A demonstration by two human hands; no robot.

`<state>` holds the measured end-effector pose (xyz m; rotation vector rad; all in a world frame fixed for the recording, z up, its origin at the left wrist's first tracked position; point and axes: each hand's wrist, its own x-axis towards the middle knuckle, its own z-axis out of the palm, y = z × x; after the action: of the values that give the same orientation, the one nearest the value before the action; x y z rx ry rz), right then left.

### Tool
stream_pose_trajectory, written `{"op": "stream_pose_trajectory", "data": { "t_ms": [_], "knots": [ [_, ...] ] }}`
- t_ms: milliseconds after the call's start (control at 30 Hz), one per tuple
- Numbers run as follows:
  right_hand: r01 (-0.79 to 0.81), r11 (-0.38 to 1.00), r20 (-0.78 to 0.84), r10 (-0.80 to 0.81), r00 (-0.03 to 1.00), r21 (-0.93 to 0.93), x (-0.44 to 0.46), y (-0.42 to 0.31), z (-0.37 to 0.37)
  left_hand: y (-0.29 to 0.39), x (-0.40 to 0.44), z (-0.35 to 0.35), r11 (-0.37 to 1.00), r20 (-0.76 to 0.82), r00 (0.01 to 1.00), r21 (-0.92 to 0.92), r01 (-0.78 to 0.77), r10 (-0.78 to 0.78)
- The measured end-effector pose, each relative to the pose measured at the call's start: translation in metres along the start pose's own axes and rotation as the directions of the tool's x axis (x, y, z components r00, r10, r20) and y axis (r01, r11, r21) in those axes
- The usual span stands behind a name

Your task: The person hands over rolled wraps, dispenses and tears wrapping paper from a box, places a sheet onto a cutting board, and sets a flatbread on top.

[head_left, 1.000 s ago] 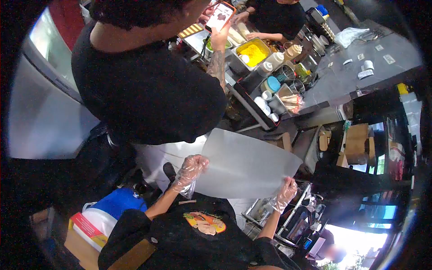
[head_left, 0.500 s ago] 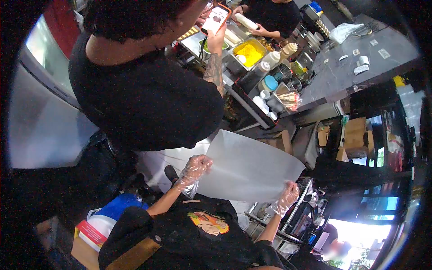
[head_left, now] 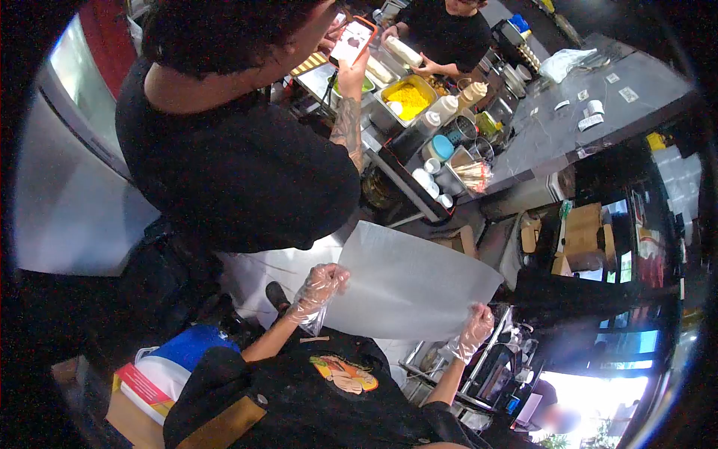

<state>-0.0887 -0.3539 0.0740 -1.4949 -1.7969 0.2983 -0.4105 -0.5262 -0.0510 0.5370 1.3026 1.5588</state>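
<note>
Far co-worker's white roll is now held up btwn that person's hands, which were down at the worktop 1 sec. ago; translucent sheet has barely shifted.

Obs.: wearer's hands well apart, both in clear gloves. L hand pinched on sheet's left edge; R hand pinched on its right edge nr. the lower corner. Sheet hangs in the air in front of wearer's printed black shirt, spread nearly flat w/ a slight bow. Material looks like parchment or wax paper; can't confirm.

Surroundings: near co-worker's black T-shirt is close to sheet's far left corner; contact can't be determined. That person holds a phone. Metal rack appears below R hand.

Recs. (judgement): keep both pinches light & level so sheet doesn't crease or tear; maintain mild, even tension, as thin stock likely buckles if hands close in. Keep far edge clear of T-shirt & lower edge off rack, re: hygiene. Watch loose glove cuffs; they could snag.
</note>
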Motion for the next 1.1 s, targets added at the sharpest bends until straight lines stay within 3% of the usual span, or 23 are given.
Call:
{"op": "stream_pose_trajectory", "data": {
  "t_ms": [433, 533, 633, 767, 933, 1100],
  "knots": [
    [0.062, 0.996, -0.019, -0.061, 0.998, 0.066, 0.008, -0.013, 0.001, 0.010, -0.013, 0.013, 0.988, -0.024, 1.000, -0.156, 0.008, -0.012],
    [0.090, 0.995, 0.006, -0.090, 0.996, 0.040, 0.009, -0.012, -0.001, 0.008, -0.013, 0.014, 0.990, -0.028, 1.000, -0.138, 0.011, -0.015],
    [0.063, 0.997, 0.021, -0.063, 0.998, 0.033, 0.014, -0.012, -0.001, -0.004, -0.009, 0.010, 0.993, -0.007, 0.996, -0.074, -0.091, 0.091],
    [0.067, 0.998, 0.039, -0.067, 0.997, 0.006, 0.015, -0.013, 0.000, -0.003, -0.012, 0.010, 0.984, -0.012, 0.994, -0.140, -0.109, 0.109],
    [0.079, 0.997, 0.065, -0.079, 0.995, -0.007, 0.017, 0.000, 0.004, -0.002, -0.012, 0.012, 0.992, -0.053, 0.992, -0.055, -0.117, 0.114],
    [0.118, 0.993, 0.056, -0.117, 0.992, -0.013, 0.020, -0.005, 0.001, -0.008, -0.013, 0.016, 0.991, -0.083, 0.995, -0.117, -0.066, 0.056]
  ]
}}
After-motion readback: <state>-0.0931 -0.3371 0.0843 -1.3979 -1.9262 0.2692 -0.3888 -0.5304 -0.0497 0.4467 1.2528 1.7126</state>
